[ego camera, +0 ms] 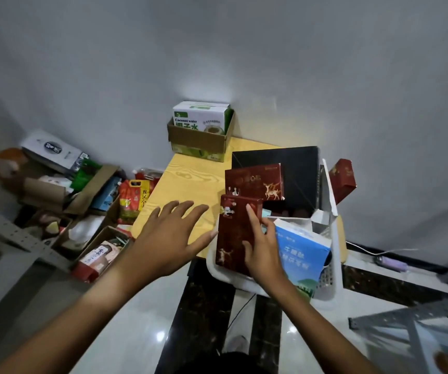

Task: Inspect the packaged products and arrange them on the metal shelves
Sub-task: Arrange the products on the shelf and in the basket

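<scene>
The right hand (262,247) lay against the face of a dark red box (235,233) that stood upright at the near-left corner of a white basket (328,279). Its forefinger ran straight up the box front and its thumb pressed lower on the same face; the other fingers bent round the box's right edge — a light pinch, it seemed, enough to tip the box out of the basket for a look.

The left hand (171,238) held nothing. Its fingers were spread and straight above the yellow wooden table (187,179), just left of the gripped box, the thumb tip almost at the box's left edge. Most likely it was placed there to take that side, so that the box could be lifted and turned between two hands.

Behind the grip stood a second red box (255,184) of the same design, upright too, leaning on a black box (293,168). To the right of the grip, close against the right wrist, a blue-and-white carton (302,257) stood in the same basket. Packed on end like this, each could be drawn out singly.

Farther beyond the grip, at the table's far end, a coconut water carton (199,118) sat in an open cardboard tray (198,141). Well to the left lay mixed goods on the floor beside a grey metal shelf frame (9,230) — nothing from the basket had yet gone there.
</scene>
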